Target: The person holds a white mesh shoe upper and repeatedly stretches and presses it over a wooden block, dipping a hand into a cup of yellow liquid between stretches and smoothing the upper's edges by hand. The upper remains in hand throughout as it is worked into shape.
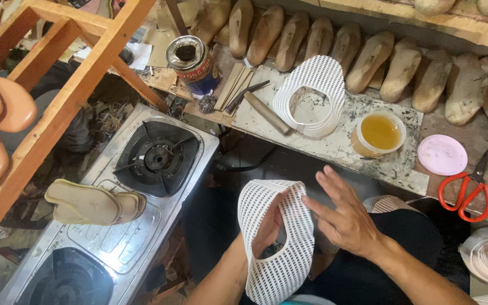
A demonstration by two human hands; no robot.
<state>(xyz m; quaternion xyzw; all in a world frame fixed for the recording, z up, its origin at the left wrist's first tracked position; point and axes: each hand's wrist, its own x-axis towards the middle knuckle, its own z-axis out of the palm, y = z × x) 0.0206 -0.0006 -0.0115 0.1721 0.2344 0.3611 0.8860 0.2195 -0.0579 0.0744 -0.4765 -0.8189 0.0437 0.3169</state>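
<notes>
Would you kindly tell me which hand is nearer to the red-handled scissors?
Right. The right hand is open beside the white mesh piece, left of the scissors; the left hand, inside the mesh, is farther.

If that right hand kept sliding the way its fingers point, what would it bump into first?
The right hand points left, fingertips almost at the white perforated mesh shoe upper draped over the left hand. It would likely meet that mesh first, though depth is hard to judge.
</notes>
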